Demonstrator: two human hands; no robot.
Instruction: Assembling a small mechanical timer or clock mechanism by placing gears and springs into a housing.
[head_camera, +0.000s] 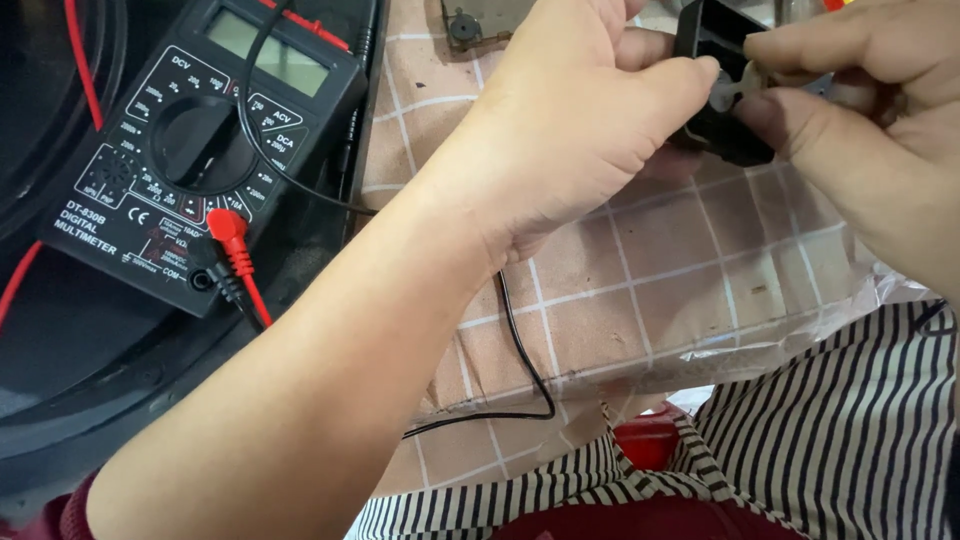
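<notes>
Head view: both hands hold 1 small black part (722, 95) up above the checked tabletop (640, 300), near the eyes. Left hand (570, 120) fingers wrap its side to steady it; right hand (860, 110) fingers pinch a pale tab (728, 88). A meter (190, 150) lies left.

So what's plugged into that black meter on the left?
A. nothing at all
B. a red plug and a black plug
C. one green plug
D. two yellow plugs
B: a red plug and a black plug sit in the sockets of the meter.
</notes>
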